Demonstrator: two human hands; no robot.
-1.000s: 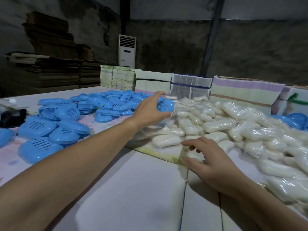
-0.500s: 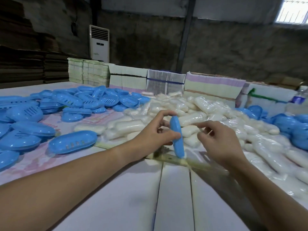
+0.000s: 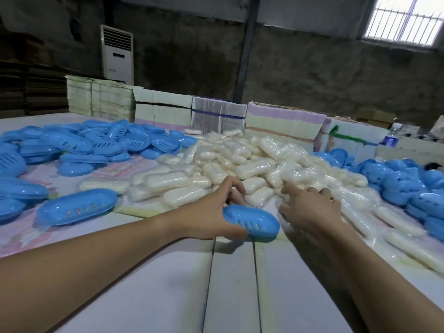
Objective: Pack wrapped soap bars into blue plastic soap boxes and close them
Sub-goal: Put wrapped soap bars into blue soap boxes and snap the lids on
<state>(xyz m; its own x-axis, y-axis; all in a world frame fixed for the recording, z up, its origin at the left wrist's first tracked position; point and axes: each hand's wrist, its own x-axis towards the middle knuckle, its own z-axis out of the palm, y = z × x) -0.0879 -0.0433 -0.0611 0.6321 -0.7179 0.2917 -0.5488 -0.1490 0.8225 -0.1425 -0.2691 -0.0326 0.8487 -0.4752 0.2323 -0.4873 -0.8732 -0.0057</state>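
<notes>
- Left hand [image 3: 211,212]: reaches in from 8 o'clock to the centre of the view; thumb curled under and fingers over the far rim, gripping a blue soap box half [image 3: 252,223].
- Blue soap box half: slotted oval shell, lying nearly flat on the white table [image 3: 149,296] just in front of the soap pile, its free end pointing toward 3 o'clock.
- Right hand [image 3: 310,207]: enters from 4 o'clock; index finger extended toward 11 o'clock, the other fingers loosely bent over the near edge of the pile; it holds nothing, and contact with the wrappers cannot be told.
- Pile of wrapped soap bars [image 3: 259,164]: cream bars in clear film, heaped from the centre toward 3 o'clock, just beyond both hands.
- Loose blue shell [image 3: 77,209]: slotted half lying alone at 9 o'clock, apart from the left forearm.
- Heap of blue box halves [image 3: 101,143]: spread from 9 to 11 o'clock.
- Second heap of blue box parts [image 3: 403,186]: at 3 o'clock, beside the soap pile.
- Stacks of flat cartons [image 3: 283,123]: lined along the far table edge at 12 o'clock.
- Standing air conditioner [image 3: 117,54]: against the wall at 11 o'clock.
- Barred window [image 3: 406,18]: at 1 o'clock.
</notes>
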